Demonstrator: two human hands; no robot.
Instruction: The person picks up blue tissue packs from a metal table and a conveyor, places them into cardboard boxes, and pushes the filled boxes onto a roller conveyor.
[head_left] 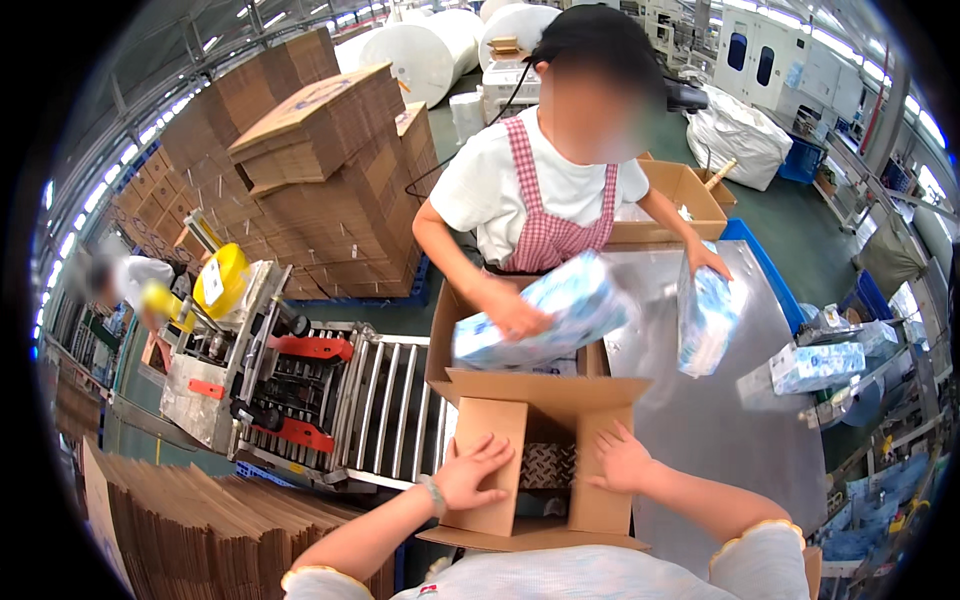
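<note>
An open cardboard box (500, 420) stands right in front of me, its side flaps folded inward. Fingers spread, my left hand (474, 476) lies flat on the left flap. My right hand (622, 462) rests with its fingers apart on the right flap. Between the flaps a dark patterned metal surface (548, 465) shows through. Across from me, a co-worker in a checked apron holds a blue and white plastic-wrapped pack (560, 315) over another carton (440, 340). The co-worker's other hand grips a second such pack (708, 318) above the metal table.
A metal table (740, 460) lies to my right, with wrapped packs (818, 367) beyond its edge. Left are a roller conveyor (390, 400) and a yellow-topped machine (222, 280). Flattened cartons (220, 530) stand at lower left; tall carton stacks (330, 210) rise behind the conveyor.
</note>
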